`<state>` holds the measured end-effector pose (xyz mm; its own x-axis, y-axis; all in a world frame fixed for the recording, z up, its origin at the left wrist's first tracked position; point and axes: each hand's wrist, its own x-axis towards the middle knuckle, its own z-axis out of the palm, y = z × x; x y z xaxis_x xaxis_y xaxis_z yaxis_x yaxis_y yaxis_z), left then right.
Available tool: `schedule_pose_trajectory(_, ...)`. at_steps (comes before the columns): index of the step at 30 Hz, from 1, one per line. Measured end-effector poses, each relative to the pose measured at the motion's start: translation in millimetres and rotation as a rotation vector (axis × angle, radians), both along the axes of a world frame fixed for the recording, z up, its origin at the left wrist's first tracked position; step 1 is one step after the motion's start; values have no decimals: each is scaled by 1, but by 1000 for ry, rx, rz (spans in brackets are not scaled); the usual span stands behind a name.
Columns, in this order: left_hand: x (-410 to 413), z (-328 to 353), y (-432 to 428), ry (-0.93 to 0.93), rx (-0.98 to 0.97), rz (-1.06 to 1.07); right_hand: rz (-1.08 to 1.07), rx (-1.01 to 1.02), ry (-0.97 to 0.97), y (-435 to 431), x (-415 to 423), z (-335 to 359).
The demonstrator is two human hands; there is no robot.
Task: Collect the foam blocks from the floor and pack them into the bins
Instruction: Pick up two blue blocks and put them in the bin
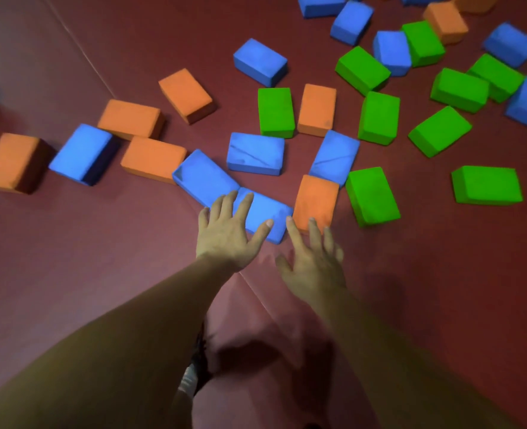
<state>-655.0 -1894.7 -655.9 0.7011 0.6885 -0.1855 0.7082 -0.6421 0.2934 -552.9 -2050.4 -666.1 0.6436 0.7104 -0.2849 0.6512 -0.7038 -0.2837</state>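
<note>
Both hands are spread wide, holding nothing: the left hand [225, 233] over a blue block [267, 216], the right hand [313, 264] by an orange block [316, 201]. The blue block lies flat on the floor [101, 274], long side slanting far-left to near-right; the orange block points away.
</note>
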Motion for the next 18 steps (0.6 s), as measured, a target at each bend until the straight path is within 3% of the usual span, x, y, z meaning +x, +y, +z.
schedule_pose_trajectory(11,15,-198,111,143,-195,34,-21,19,-86,143,28,-194)
schedule_pose_trajectory(18,53,-328,173,108,24,-217,304,-147,-168,192,85,-316)
